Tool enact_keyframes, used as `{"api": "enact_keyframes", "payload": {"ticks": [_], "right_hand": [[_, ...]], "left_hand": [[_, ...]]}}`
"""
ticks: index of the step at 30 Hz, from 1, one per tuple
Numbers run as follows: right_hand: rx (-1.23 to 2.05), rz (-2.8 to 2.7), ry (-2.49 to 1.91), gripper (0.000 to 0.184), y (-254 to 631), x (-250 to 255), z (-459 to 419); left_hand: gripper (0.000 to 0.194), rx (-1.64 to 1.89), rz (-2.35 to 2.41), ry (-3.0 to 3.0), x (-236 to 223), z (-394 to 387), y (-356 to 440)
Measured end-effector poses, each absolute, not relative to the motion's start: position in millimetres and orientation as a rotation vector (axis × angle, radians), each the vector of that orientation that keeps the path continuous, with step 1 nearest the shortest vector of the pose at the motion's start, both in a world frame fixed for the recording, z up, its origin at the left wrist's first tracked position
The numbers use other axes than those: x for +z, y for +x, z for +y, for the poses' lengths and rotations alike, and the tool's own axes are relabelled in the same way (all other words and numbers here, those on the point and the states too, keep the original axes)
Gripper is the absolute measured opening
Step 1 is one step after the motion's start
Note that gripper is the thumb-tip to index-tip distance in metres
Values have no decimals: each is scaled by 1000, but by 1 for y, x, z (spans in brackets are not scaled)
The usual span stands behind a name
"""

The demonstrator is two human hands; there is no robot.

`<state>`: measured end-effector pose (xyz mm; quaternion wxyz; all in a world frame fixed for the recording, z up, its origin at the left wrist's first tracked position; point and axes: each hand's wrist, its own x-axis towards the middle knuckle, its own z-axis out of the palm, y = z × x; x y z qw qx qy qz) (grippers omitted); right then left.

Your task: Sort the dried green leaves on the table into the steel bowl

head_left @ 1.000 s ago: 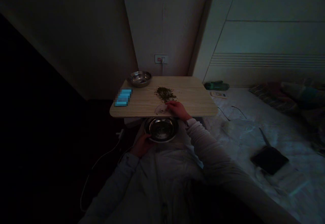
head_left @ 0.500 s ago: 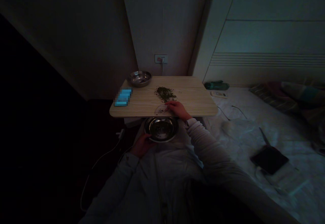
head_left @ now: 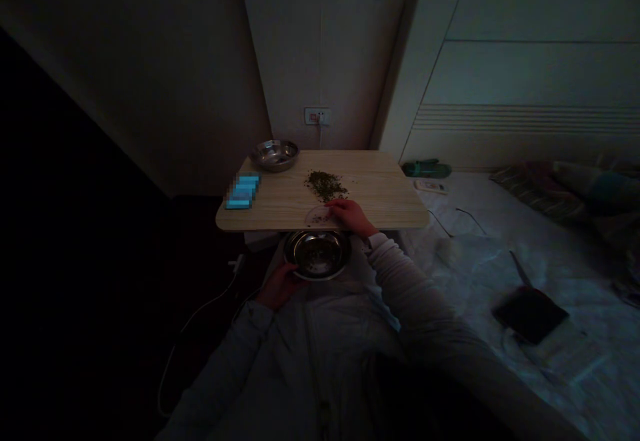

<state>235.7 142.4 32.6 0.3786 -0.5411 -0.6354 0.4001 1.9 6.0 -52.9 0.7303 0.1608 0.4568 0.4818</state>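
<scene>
A steel bowl [head_left: 320, 273] sits in my lap under the table's front edge, with small dark bits in it. My left hand [head_left: 284, 286] is closed on the bowl's left rim. At the table's front edge, my right hand [head_left: 349, 215] has its fingers pinched at a pale, thin, rounded flat piece [head_left: 314, 217], which lies low on the wood with dark specks on or under it. I cannot tell what this piece is. Just beyond my right fingertips spreads a loose pile of small green-brown bits [head_left: 324, 184], like dried herb or seeds.
A second steel bowl [head_left: 276, 155] stands at the back left of the wooden table [head_left: 385, 188]. A lit phone [head_left: 243, 191] lies at the left edge. On the bed to the right are a green bottle [head_left: 427, 168], a pale remote-like object [head_left: 431, 187] and a dark flat object [head_left: 531, 314].
</scene>
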Motion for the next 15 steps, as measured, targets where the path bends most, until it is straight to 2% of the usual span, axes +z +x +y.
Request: {"api": "enact_keyframes", "payload": {"ticks": [7, 15], "right_hand": [[1013, -1634, -1402, 25, 236, 31, 143], [1041, -1627, -1384, 24, 236, 34, 141]], "left_hand": [[62, 1064, 1019, 337, -53, 6, 3], [55, 1063, 1019, 320, -47, 4, 4]]}}
